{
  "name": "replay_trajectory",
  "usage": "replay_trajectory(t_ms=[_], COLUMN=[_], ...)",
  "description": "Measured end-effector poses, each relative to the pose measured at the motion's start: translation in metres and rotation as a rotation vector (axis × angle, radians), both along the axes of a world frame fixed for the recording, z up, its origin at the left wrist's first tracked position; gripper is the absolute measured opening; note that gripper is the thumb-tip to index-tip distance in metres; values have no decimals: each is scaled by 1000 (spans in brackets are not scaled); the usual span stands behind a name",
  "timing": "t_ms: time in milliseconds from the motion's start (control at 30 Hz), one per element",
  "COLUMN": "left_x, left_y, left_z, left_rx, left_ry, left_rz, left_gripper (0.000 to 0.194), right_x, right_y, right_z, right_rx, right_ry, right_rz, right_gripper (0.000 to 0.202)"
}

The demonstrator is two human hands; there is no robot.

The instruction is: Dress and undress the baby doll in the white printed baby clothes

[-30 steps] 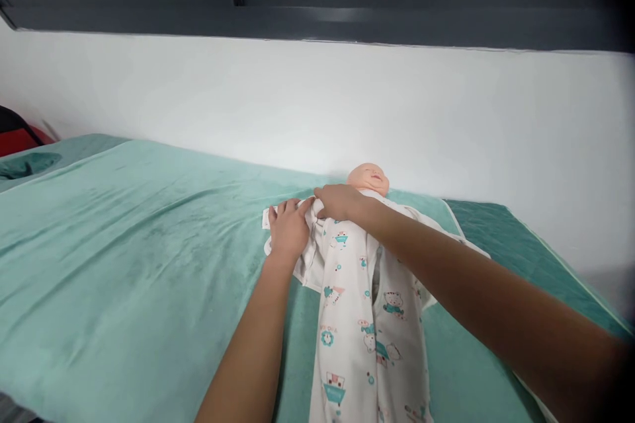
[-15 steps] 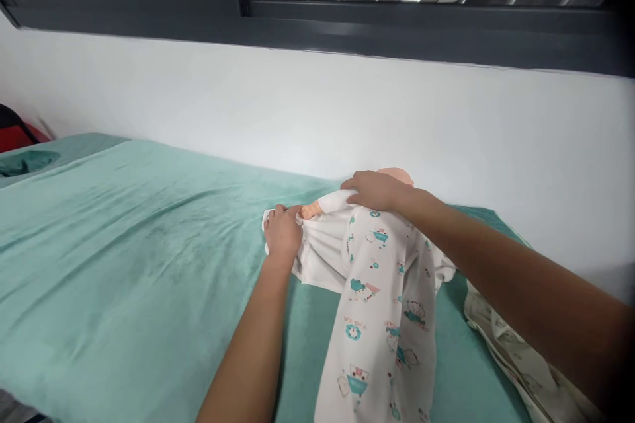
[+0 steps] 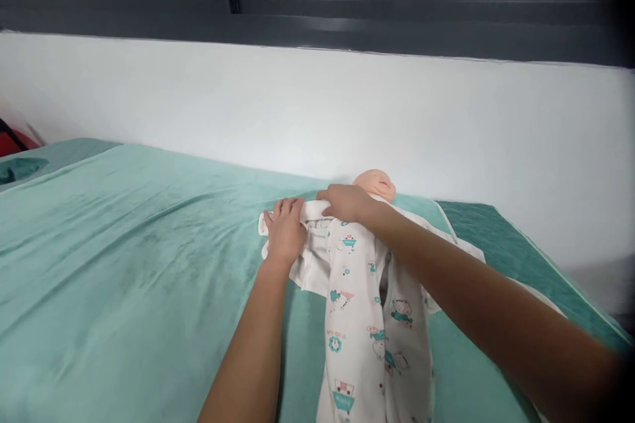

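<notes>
A baby doll lies on its back on the bed, its head (image 3: 376, 184) toward the wall. White baby clothes (image 3: 347, 317) printed with teal and pink cartoon figures lie over its body and stretch toward me. The doll's arm is out to the left, inside a white sleeve (image 3: 313, 211). My left hand (image 3: 286, 231) is closed over the outer end of that sleeve, fingers on top. Closer to the doll's shoulder, my right hand (image 3: 347, 202) grips the same sleeve with its fingertips. The doll's hand is hidden.
A green plush sheet (image 3: 149, 264) covers the bed, with a darker green piece (image 3: 471, 221) at the right. Behind is a white wall (image 3: 278, 106) under a dark window frame (image 3: 317, 26). A red and black item (image 3: 10, 140) is at the far left.
My right hand has moved left and slightly down along the sleeve, uncovering more of the doll's head. The doll's hand, visible before by my left hand, is now covered. The view has shifted slightly.
</notes>
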State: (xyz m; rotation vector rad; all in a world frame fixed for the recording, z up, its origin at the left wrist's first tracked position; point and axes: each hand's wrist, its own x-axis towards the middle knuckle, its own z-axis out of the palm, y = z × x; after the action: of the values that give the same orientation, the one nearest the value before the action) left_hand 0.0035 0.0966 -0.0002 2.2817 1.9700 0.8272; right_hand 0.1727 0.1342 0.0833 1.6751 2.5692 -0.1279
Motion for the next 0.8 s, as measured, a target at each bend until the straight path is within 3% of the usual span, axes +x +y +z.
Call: replay_trajectory(t_ms=[133,233,300,367,433,567,633,800], left_x=[2,0,-1,-2,-2,2,6,16], left_y=[-1,-1,-2,-3,-4,-6,-7,-9], left_z=[1,3,4,5,5,6,7,9], left_rx=[-22,28,70,100,108,39,22,86], left_ry=[29,36,46,53,56,71,81,54], left_rz=[-98,-65,-23,33,101,182,184,181], left_gripper=[56,45,40,37,35,37,40,51], right_x=[0,20,44,73,101,130,132,141], right_y=[-11,-38,-61,-81,-95,-102,-100,-93], right_z=[6,9,0,-20,-46,-88,-95,-94], right_rx=[9,134,319,495,591,543,526,525], right_ry=[46,307,564,720,710,548,492,469], right_rz=[-4,-63,-170,-337,-488,-545,-578,-669], right_gripper=[42,38,38,38,36,38,39,42])
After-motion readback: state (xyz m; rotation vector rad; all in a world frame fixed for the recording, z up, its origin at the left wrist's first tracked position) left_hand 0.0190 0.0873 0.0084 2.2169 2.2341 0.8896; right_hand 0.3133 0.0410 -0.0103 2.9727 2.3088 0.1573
